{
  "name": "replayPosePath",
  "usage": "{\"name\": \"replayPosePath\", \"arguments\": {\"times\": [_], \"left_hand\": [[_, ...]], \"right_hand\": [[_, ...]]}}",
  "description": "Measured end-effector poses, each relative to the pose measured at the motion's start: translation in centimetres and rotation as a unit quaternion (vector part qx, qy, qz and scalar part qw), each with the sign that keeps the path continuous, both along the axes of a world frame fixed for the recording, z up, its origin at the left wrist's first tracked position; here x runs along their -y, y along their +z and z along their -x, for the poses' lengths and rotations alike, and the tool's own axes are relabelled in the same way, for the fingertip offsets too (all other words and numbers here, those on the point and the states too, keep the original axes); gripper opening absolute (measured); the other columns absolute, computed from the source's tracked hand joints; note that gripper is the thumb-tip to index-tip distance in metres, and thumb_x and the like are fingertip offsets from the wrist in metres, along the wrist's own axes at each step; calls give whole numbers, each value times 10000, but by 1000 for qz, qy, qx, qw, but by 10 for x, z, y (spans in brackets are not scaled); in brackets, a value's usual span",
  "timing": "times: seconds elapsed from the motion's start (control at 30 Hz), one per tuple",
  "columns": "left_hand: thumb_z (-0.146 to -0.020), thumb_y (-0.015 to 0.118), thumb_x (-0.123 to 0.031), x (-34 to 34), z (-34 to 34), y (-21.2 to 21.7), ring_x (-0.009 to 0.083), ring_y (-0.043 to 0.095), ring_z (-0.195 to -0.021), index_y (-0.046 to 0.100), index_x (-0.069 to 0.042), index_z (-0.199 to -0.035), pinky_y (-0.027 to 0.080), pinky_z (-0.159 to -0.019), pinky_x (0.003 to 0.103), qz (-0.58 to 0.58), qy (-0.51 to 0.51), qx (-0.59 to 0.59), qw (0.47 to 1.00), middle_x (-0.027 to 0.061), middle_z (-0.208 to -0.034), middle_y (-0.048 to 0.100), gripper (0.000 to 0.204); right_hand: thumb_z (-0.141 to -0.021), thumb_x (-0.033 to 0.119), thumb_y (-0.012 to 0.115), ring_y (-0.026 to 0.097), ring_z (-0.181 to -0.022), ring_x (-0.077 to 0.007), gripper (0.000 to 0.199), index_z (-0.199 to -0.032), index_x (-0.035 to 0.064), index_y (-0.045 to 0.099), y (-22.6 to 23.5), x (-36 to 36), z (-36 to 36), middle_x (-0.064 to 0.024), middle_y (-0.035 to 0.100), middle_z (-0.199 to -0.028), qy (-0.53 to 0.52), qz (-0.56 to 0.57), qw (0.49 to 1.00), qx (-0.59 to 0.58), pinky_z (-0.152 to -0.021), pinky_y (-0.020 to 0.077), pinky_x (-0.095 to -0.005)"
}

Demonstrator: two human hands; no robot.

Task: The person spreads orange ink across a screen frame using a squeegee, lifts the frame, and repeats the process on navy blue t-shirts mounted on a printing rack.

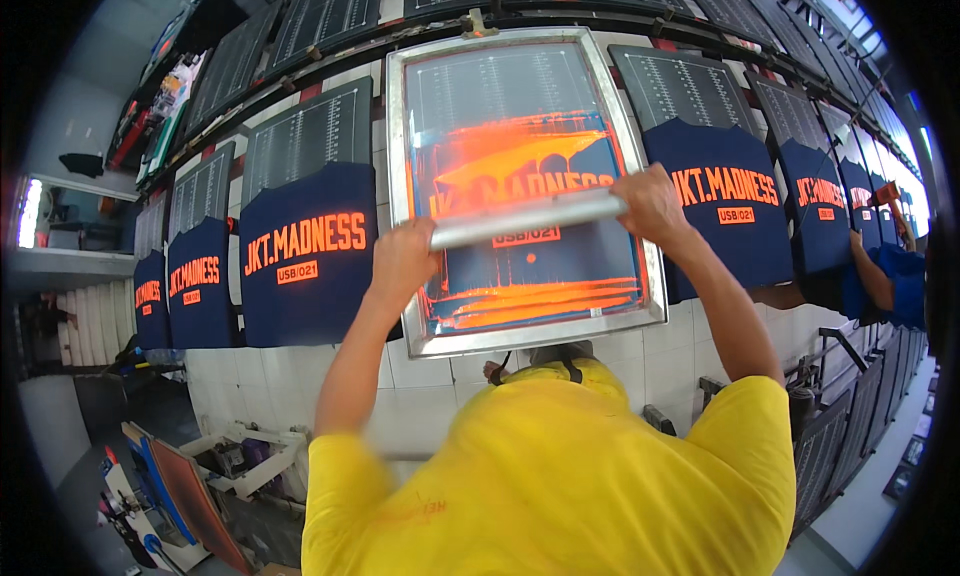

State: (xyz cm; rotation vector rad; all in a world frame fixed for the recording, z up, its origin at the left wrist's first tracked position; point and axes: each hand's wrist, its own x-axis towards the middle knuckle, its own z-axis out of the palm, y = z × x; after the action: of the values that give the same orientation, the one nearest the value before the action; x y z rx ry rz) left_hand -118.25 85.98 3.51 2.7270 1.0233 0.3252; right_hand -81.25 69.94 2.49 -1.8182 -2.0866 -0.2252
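Observation:
Both my hands grip a long silver squeegee [535, 219], held crosswise over a screen printing frame [396, 126]. My left hand [405, 264] is closed round its left end, and my right hand [650, 208] round its right end. The squeegee tilts a little, its right end farther from me. Bright orange ink [500, 148] lies smeared on the mesh beyond it, with streaks near the frame's near edge. Through the mesh shows dark navy fabric. Whether the squeegee's blade touches the mesh is hidden under the handle.
Navy shirts with orange lettering lie on black boards on both sides, one shirt [305, 266] to the left and another [725, 196] to the right. At the far right a person in a blue shirt [908, 286] works at the same row. Boards [190, 506] lean at the lower left.

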Motion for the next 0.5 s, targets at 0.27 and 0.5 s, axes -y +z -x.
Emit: {"name": "replayPosePath", "arguments": {"times": [0.27, 0.5], "left_hand": [[-642, 608, 84, 111, 70, -7, 311, 666, -780, 611, -34, -899, 563, -674, 382, 11, -22, 37, 999, 112, -820, 635, 283], [-668, 615, 70, 108, 77, -43, 268, 694, -809, 624, -1, -923, 576, -701, 342, -72, -75, 72, 992, 134, -914, 679, 266]], "right_hand": [[-578, -23, 658, 618, -766, -254, 268, -824, 73, 609, 12, 121, 86, -63, 629, -796, -14, 60, 997, -54, -683, 410, -393], [-599, -13, 655, 622, -822, -250, 254, -839, 50, 598, -8, 128, 94, -88, 664, -891, -27, 51, 998, -4, -730, 431, -394]]}}
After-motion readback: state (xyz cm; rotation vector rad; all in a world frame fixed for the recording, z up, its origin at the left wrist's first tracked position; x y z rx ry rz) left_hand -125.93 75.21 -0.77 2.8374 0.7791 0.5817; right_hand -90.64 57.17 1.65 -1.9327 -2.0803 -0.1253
